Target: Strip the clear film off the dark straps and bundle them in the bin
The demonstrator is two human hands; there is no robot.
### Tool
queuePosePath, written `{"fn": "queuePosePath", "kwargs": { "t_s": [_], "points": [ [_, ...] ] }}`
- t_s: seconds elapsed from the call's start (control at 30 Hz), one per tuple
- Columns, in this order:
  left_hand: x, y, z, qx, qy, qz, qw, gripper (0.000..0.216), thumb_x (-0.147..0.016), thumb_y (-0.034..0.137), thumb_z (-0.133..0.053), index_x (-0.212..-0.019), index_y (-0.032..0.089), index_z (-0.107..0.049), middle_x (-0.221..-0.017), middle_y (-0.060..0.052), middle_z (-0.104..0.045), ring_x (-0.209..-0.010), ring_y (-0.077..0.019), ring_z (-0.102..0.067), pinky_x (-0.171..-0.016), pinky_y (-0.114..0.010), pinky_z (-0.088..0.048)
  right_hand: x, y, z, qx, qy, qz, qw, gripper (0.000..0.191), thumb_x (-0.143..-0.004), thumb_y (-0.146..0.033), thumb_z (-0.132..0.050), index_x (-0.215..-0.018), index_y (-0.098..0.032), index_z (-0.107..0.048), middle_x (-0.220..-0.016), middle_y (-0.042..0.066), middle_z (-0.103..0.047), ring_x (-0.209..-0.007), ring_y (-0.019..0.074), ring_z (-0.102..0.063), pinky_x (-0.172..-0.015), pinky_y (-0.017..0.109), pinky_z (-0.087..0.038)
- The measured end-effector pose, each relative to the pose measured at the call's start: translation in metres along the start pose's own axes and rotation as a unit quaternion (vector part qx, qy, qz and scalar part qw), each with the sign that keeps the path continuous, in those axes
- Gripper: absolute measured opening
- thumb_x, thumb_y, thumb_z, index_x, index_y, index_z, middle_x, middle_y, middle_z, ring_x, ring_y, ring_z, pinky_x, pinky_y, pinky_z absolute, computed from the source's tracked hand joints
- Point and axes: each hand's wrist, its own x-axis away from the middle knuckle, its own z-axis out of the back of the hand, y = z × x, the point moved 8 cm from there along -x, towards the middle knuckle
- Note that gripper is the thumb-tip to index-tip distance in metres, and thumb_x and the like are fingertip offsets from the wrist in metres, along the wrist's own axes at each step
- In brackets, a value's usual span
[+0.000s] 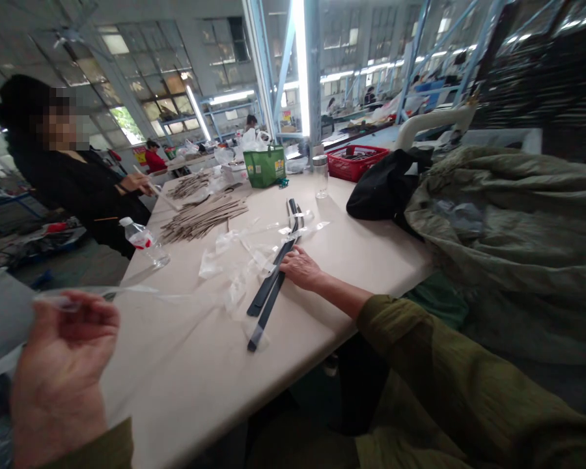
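My left hand [61, 365] is raised at the lower left, palm toward me. Its fingers pinch the end of a long clear plastic sleeve [127, 292] that stretches right over the table. My right hand [300, 267] rests palm down on the beige table [185, 365], fingers lying over long dark flat strips [271, 286]. One strip [258, 332] has its near end inside a clear sleeve. More empty clear sleeves [239, 251] lie crumpled just left of the strips.
A person in black [78, 182] works at the far left end beside piles of brown strips [200, 218]. A water bottle [144, 241], green basket [264, 166], glass jar [320, 176], red basket [356, 159], black bag [383, 189] and olive cloth heap [512, 254] surround the workspace.
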Motion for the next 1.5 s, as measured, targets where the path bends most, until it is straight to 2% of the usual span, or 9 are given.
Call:
{"fn": "queuePosePath", "kwargs": {
  "t_s": [0.07,0.2,0.33,0.47,0.73,0.9,1.1,1.3,1.5],
  "points": [
    [0.011,-0.047,0.014,0.014,-0.017,0.065,0.998,0.039,-0.104,0.029,-0.030,-0.081,0.016,-0.058,-0.066,0.005,-0.069,-0.057,-0.0073,-0.065,-0.048,-0.018,-0.054,-0.004,-0.003,0.001,0.021,-0.014,0.020,0.999,0.021,-0.092,-0.013,-0.049,-0.094,-0.017,-0.070,-0.099,0.008,-0.069,-0.109,0.0242,-0.055,-0.115,0.048,-0.011],
    [0.038,-0.134,0.059,-0.002,0.049,0.229,0.972,0.036,-0.102,0.021,-0.032,-0.085,0.016,-0.064,-0.072,0.000,-0.072,-0.062,-0.0112,-0.068,-0.053,-0.022,-0.057,-0.008,-0.012,0.003,0.047,-0.050,0.037,0.997,0.022,-0.089,-0.010,-0.048,-0.092,-0.015,-0.069,-0.096,0.009,-0.070,-0.102,0.0236,-0.058,-0.113,0.047,-0.017],
    [0.063,-0.173,0.078,-0.008,0.051,0.293,0.955,0.035,-0.101,0.014,-0.033,-0.087,0.014,-0.065,-0.075,-0.002,-0.073,-0.064,-0.0119,-0.070,-0.056,-0.023,-0.058,-0.006,-0.017,0.013,0.048,-0.083,0.036,0.995,0.017,-0.085,-0.011,-0.052,-0.084,-0.013,-0.069,-0.092,0.013,-0.071,-0.095,0.0237,-0.063,-0.098,0.039,-0.037],
    [0.076,-0.183,0.078,-0.006,0.051,0.295,0.954,0.032,-0.100,0.013,-0.036,-0.084,0.014,-0.064,-0.074,-0.001,-0.071,-0.065,-0.0121,-0.070,-0.057,-0.024,-0.059,0.017,-0.014,0.045,0.032,-0.096,0.007,0.995,0.016,-0.081,-0.013,-0.054,-0.089,-0.014,-0.068,-0.086,0.012,-0.072,-0.082,0.0239,-0.068,-0.070,0.030,-0.044],
    [0.118,-0.230,0.059,-0.020,0.025,0.333,0.942,0.026,-0.097,0.008,-0.041,-0.086,0.013,-0.064,-0.080,-0.005,-0.073,-0.074,-0.0126,-0.072,-0.064,-0.022,-0.060,0.112,-0.047,0.109,-0.032,-0.022,-0.096,0.995,0.026,-0.097,-0.037,-0.046,-0.094,-0.020,-0.065,-0.086,0.009,-0.073,-0.077,0.0238,-0.069,-0.061,0.028,-0.037],
    [0.139,-0.247,0.046,0.000,0.004,0.353,0.936,0.021,-0.097,0.015,-0.046,-0.092,0.015,-0.066,-0.092,-0.005,-0.075,-0.088,-0.0188,-0.073,-0.075,-0.033,-0.062,0.194,-0.068,0.073,-0.202,-0.056,-0.172,0.963,0.020,-0.095,-0.034,-0.051,-0.098,-0.023,-0.067,-0.084,0.005,-0.073,-0.076,0.0211,-0.068,-0.062,0.027,-0.037],
    [0.155,-0.251,0.042,0.012,-0.006,0.351,0.936,0.015,-0.096,0.014,-0.050,-0.094,0.013,-0.065,-0.094,-0.005,-0.074,-0.086,-0.0160,-0.072,-0.077,-0.030,-0.060,0.284,-0.074,0.004,-0.442,-0.126,-0.195,0.867,0.030,-0.097,-0.038,-0.040,-0.097,-0.020,-0.063,-0.076,0.004,-0.071,-0.068,0.0164,-0.065,-0.062,0.024,-0.044],
    [0.197,-0.268,0.034,-0.027,-0.018,0.387,0.922,0.009,-0.093,0.010,-0.054,-0.090,0.013,-0.063,-0.089,-0.003,-0.073,-0.074,-0.0137,-0.071,-0.069,-0.026,-0.059,0.273,-0.089,-0.006,-0.511,-0.124,-0.173,0.833,0.029,-0.096,-0.039,-0.042,-0.099,-0.017,-0.061,-0.075,0.003,-0.070,-0.060,0.0137,-0.062,-0.057,0.023,-0.043],
    [0.193,-0.258,0.035,-0.033,-0.007,0.366,0.930,0.015,-0.095,0.015,-0.052,-0.085,0.015,-0.063,-0.089,-0.003,-0.074,-0.077,-0.0136,-0.071,-0.070,-0.026,-0.059,0.266,-0.073,0.029,-0.461,-0.026,-0.208,0.862,0.039,-0.099,-0.043,-0.036,-0.081,-0.019,-0.060,-0.062,0.000,-0.062,-0.055,0.0117,-0.054,-0.053,0.022,-0.036]
  ]
}}
